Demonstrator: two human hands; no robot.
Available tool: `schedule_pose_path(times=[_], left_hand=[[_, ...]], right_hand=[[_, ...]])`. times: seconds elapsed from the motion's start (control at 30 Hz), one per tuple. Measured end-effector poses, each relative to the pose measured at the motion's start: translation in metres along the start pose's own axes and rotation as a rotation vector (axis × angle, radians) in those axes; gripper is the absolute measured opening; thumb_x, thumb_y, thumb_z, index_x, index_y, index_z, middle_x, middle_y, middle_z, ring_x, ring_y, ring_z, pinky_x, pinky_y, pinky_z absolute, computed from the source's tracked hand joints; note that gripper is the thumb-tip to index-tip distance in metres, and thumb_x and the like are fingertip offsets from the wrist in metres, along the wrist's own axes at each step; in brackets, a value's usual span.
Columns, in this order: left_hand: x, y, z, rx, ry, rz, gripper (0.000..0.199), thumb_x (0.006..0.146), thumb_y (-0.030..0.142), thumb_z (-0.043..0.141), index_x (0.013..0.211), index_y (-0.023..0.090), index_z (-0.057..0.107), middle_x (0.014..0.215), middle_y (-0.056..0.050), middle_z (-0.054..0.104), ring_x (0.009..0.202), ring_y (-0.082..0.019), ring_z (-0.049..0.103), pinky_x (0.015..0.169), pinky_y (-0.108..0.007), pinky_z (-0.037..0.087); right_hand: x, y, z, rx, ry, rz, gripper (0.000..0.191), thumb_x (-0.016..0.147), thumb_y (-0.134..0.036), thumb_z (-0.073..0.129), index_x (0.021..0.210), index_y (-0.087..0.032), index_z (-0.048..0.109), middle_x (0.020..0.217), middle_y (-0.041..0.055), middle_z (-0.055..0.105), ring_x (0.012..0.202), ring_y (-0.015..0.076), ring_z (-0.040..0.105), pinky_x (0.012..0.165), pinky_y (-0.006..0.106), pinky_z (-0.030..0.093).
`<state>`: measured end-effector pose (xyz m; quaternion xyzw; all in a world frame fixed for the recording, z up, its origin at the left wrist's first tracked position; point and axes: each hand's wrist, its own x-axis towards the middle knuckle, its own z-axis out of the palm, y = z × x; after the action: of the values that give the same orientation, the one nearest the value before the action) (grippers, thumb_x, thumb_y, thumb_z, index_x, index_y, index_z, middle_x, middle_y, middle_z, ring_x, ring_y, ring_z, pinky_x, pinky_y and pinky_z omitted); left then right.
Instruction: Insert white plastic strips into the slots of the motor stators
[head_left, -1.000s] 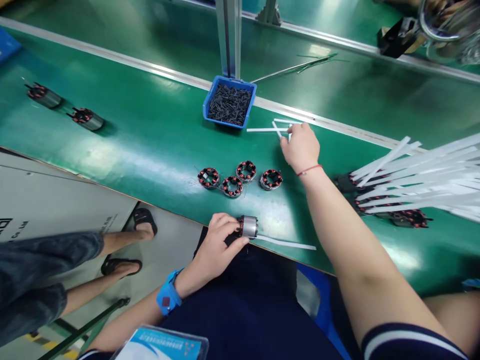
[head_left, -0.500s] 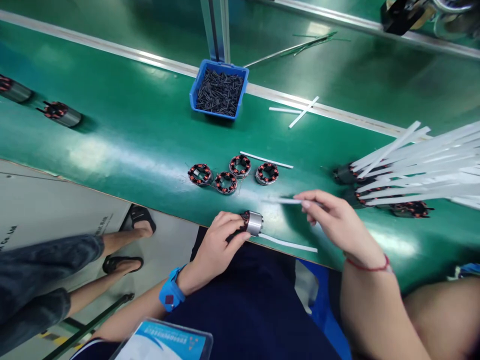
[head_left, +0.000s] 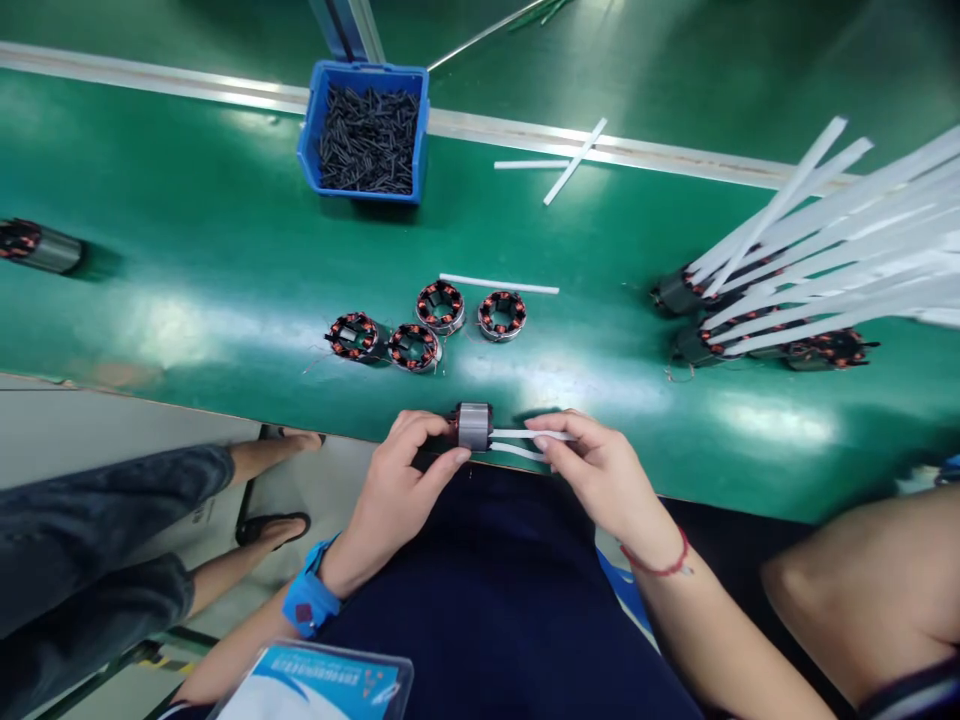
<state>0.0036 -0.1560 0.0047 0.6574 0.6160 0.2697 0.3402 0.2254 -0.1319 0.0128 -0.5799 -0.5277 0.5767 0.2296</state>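
Observation:
My left hand (head_left: 409, 475) grips a motor stator (head_left: 475, 427) by its copper-wound end, the metal core lying sideways at the bench's front edge. Between the thumb and fingers of my right hand (head_left: 596, 465) is a white strip (head_left: 514, 434), its tip at the stator's right end. Whether the tip has entered a slot I cannot tell. A second white strip (head_left: 517, 452) runs out from the same end, just below, and passes behind my right fingers. Beyond my hands stand several stators with copper windings, among them one ring-shaped stator (head_left: 502, 316).
A blue bin (head_left: 304, 150) of short black tubes stands at the back. Loose white strips (head_left: 577, 160) lie near the metal rail (head_left: 675, 160). To the right are stators bristling with long white strips (head_left: 832, 250). Another stator (head_left: 52, 250) lies far left. Another person's legs (head_left: 97, 540) show beside the bench.
My right hand has moved left and down, bringing its white strip to the stator's right end. My left hand still holds the stator. The camera view has shifted.

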Motion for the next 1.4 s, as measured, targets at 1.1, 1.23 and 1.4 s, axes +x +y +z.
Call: schedule_pose_path(times=[1.1, 1.23, 1.4], left_hand=[[-0.002, -0.006, -0.006, -0.276, -0.082, 0.123, 0.01, 0.089, 0.013, 0.049, 0.089, 0.018, 0.058, 0.085, -0.002, 0.059, 0.083, -0.014, 0.051, 0.076, -0.028, 0.041], [-0.004, -0.007, -0.004, -0.427, -0.04, 0.095, 0.012, 0.089, 0.014, 0.051, 0.085, 0.018, 0.061, 0.081, -0.002, 0.06, 0.08, -0.013, 0.052, 0.074, -0.028, 0.041], [-0.006, -0.002, -0.001, -0.623, -0.024, -0.042, 0.013, 0.09, 0.018, 0.051, 0.08, 0.017, 0.06, 0.077, -0.001, 0.055, 0.073, -0.012, 0.051, 0.068, -0.026, 0.041]], right_hand=[[0.002, -0.023, 0.025, 0.143, -0.317, 0.124, 0.019, 0.087, -0.039, 0.053, 0.09, -0.02, 0.052, 0.077, -0.0026, 0.05, 0.067, 0.0105, 0.04, 0.064, 0.023, 0.034], [0.001, -0.014, 0.031, 0.35, -0.272, 0.185, 0.022, 0.083, -0.04, 0.06, 0.087, -0.019, 0.055, 0.079, -0.0011, 0.053, 0.069, 0.0107, 0.043, 0.065, 0.023, 0.035], [-0.006, -0.004, 0.034, 0.332, -0.248, 0.15, 0.022, 0.084, -0.04, 0.06, 0.087, -0.019, 0.054, 0.076, -0.0015, 0.049, 0.065, 0.01, 0.038, 0.06, 0.022, 0.032]])
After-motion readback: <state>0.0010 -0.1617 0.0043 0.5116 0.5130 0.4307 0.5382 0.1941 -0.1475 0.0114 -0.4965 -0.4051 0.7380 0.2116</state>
